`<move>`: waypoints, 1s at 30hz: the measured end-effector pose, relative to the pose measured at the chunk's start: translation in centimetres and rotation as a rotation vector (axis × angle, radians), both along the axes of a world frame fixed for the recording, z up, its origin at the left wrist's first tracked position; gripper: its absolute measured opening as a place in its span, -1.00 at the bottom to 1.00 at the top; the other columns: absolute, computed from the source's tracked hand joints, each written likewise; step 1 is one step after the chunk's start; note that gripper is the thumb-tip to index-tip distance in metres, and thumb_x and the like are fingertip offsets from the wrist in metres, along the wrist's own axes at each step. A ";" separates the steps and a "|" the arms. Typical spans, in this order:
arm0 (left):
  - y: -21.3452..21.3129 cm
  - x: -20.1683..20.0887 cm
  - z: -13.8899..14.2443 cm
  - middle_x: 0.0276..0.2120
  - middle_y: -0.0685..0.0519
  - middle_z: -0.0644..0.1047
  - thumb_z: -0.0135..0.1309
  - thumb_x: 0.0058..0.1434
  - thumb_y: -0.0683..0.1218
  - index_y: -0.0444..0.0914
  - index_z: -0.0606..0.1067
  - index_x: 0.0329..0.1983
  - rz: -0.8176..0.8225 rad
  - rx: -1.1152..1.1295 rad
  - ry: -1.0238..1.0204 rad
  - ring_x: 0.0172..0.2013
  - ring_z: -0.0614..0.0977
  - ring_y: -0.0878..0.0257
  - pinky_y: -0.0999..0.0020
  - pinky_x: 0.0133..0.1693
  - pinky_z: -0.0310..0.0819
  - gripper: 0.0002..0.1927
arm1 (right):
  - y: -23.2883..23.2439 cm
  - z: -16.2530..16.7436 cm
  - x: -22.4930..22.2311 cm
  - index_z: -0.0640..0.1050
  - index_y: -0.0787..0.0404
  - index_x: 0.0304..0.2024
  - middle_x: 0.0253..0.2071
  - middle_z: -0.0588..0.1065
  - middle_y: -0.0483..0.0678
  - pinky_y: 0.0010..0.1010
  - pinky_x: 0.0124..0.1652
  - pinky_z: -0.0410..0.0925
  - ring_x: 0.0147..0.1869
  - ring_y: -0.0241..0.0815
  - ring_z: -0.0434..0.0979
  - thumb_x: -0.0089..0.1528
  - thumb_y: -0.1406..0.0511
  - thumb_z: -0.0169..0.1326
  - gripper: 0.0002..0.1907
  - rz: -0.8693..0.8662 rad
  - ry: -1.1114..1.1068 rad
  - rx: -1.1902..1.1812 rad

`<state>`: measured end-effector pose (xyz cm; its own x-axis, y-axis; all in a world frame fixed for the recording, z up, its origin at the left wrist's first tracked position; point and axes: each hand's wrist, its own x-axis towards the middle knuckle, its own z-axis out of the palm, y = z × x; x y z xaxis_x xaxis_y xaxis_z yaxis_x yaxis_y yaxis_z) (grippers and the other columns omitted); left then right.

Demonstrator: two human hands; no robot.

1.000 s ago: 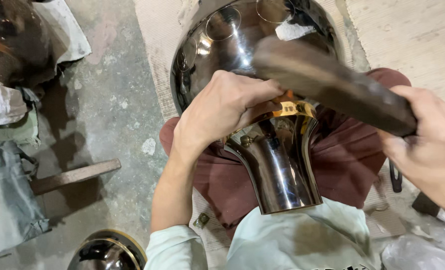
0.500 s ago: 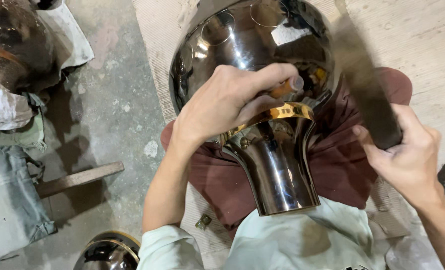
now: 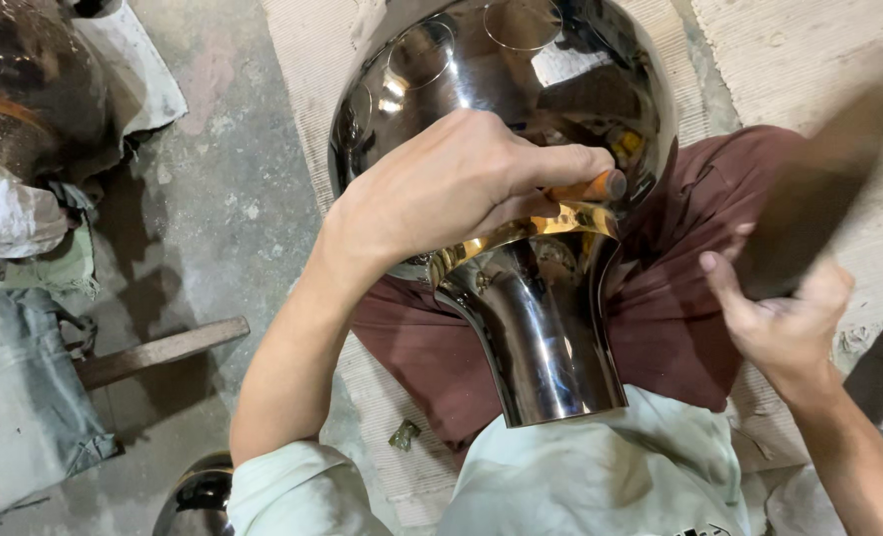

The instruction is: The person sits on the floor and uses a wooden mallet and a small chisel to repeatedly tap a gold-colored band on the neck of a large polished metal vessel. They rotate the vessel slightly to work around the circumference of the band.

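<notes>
Item: polished metal vessel [image 3: 521,149], round-bodied with a flared neck, centre of the frame, lying across the person's lap on dark red cloth [image 3: 679,298]. Its bulb reaches the top edge of the frame; the open mouth of the neck points down toward the pale shirt [image 3: 600,486]. A brass-coloured band [image 3: 531,230] rings the joint between bulb and neck.

Left hand [image 3: 441,194]: clenched around a thin orange-tipped tool [image 3: 585,186], the tip laid against the band on the right side of the joint.

Right hand [image 3: 784,318]: lower right, gripping a dark wooden mallet [image 3: 818,208], blurred, raised clear of the vessel with open room between the two.

Surroundings: woven mat [image 3: 809,60] along the upper right; bare concrete floor [image 3: 233,199] left of the vessel; a wooden bar [image 3: 158,352] at mid-left; a second dark vessel [image 3: 24,89] in the upper left corner; another rounded metal piece [image 3: 193,496] at the bottom edge.
</notes>
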<state>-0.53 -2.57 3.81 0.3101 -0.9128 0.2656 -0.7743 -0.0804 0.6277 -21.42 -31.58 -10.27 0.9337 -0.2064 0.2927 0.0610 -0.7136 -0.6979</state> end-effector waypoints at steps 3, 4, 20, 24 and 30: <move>-0.1 -0.1 0.3 -0.18 0.02 0.69 0.13 0.26 -0.32 -0.12 0.52 0.14 -0.012 0.040 0.004 -0.30 0.68 -0.03 0.16 -0.26 0.54 -0.59 | -0.3 0.4 0.0 0.45 0.38 0.03 -0.26 0.58 0.09 -0.43 -0.24 0.46 -0.25 -0.15 0.65 0.37 0.42 0.34 -0.68 -0.033 -0.005 -0.080; -0.2 -0.2 0.4 -0.20 0.02 0.68 0.12 0.24 -0.32 -0.12 0.52 0.12 -0.008 0.042 -0.015 -0.31 0.68 -0.04 0.15 -0.27 0.52 -0.59 | -0.4 0.7 0.1 0.45 0.41 0.06 -0.26 0.57 0.09 -0.43 -0.26 0.46 -0.25 -0.14 0.65 0.36 0.42 0.34 -0.65 -0.045 -0.006 -0.118; 2.7 -2.5 -2.4 -0.21 -0.05 0.63 0.18 0.30 -0.27 -0.20 0.44 0.19 0.240 -0.167 0.041 -0.27 0.70 0.02 0.23 -0.16 0.58 -0.59 | -2.4 7.1 2.0 0.44 0.29 0.18 -0.21 0.50 0.05 -0.42 -0.16 0.37 -0.22 -0.20 0.52 0.37 0.40 0.16 -0.66 0.110 0.165 -0.007; 2.7 -3.6 -3.6 -0.32 -0.04 0.60 0.20 0.30 -0.29 -0.19 0.52 0.04 0.354 -0.264 -0.031 -0.32 0.70 0.12 0.33 -0.21 0.61 -0.72 | -1.7 10.7 4.5 0.49 0.32 0.15 -0.33 0.50 0.08 -0.36 -0.26 0.38 -0.34 -0.14 0.52 0.27 0.53 0.16 -0.61 0.181 0.283 -0.271; 1.4 -4.4 -5.6 -0.31 0.02 0.67 0.29 0.29 -0.26 -0.26 0.59 -0.08 0.488 -0.420 -0.118 -0.43 0.68 0.34 0.51 -0.39 0.54 -0.83 | -1.2 12.1 6.1 0.48 0.34 0.16 -0.27 0.50 0.10 -0.33 -0.22 0.39 -0.28 -0.10 0.54 0.18 0.58 0.17 -0.52 0.240 0.247 -0.364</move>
<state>-4.91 -1.12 -1.75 0.6098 -0.4858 0.6262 -0.7762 -0.2066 0.5956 -15.34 -32.75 1.86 0.9928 0.0970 0.0698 0.1175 -0.8995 -0.4209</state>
